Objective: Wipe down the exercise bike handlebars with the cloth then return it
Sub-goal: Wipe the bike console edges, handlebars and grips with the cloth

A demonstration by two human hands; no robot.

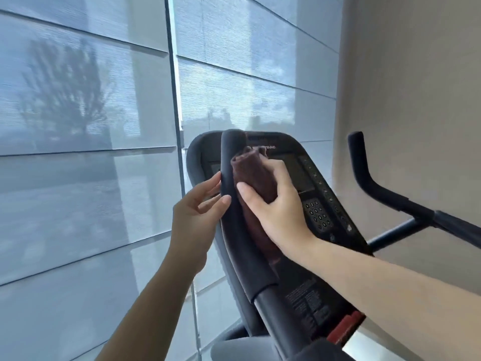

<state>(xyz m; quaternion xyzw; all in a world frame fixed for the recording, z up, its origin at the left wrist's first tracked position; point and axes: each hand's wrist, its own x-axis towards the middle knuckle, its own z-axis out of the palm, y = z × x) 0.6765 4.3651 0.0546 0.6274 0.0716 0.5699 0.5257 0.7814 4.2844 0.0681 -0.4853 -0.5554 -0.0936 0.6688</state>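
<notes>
Head view looks down along the exercise bike toward its black console panel (307, 183), with pale window blinds (91, 126) behind and a beige wall to the right. The dark brown soft cloth (256, 178) is bunched against the inner side of the black foam-covered left handlebar (231, 194), near that bar's upper end, with a tail of fabric hanging down along the bar toward its lower collar. The right hand (278, 204) is closed over the cloth, thumb across the front of the bar and fingers wrapped behind the wad, pressing it to the foam. The left hand (197, 212) is open, fingers lightly curled, its fingertips touching the bar's outer edge as if to steady it; it holds nothing. The black foam-covered right handlebar (369, 173) stands well apart at the console's far side, untouched by either hand.

The cloth looks light, limp and easily folded, so it should be kept gathered in the palm rather than pinched by a corner, otherwise the loose tail may slip free. The foam grip appears slightly yielding and grippy, which would drag on the fabric. By my reading the wiping is under way on the left bar, with the right bar and the cloth's return yet to come.
</notes>
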